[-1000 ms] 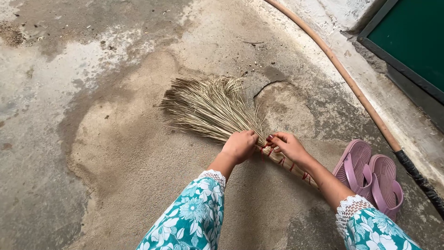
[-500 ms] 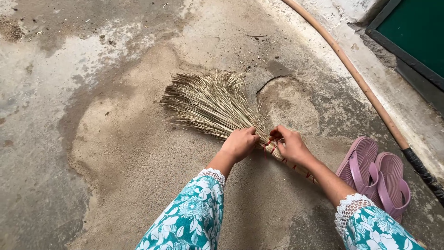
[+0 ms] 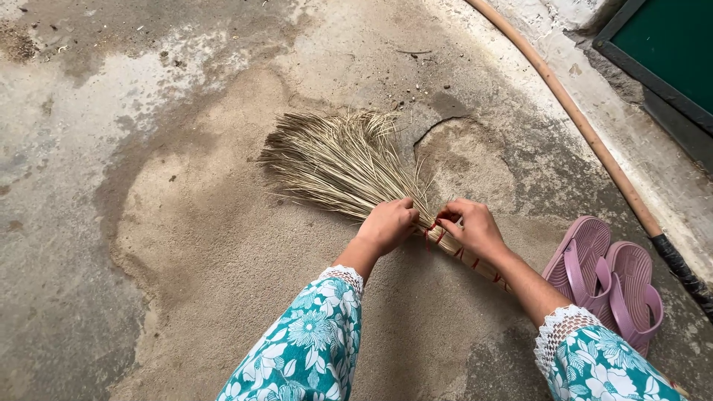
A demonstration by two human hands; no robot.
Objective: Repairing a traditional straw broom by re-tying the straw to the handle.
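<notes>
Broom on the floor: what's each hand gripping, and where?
Left hand grips the broom at its neck; right hand pinches the red cord binding it.

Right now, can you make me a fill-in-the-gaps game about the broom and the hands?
1. Both hands grip the broom where ____ string is wound around it.
2. The broom lies on the bare ____ ground.
3. Beside the right hand lies a pair of ____ sandals.
4. The left hand sits nearer the broom's ____ end.

Missing words: red; concrete; pink; bristle
</notes>
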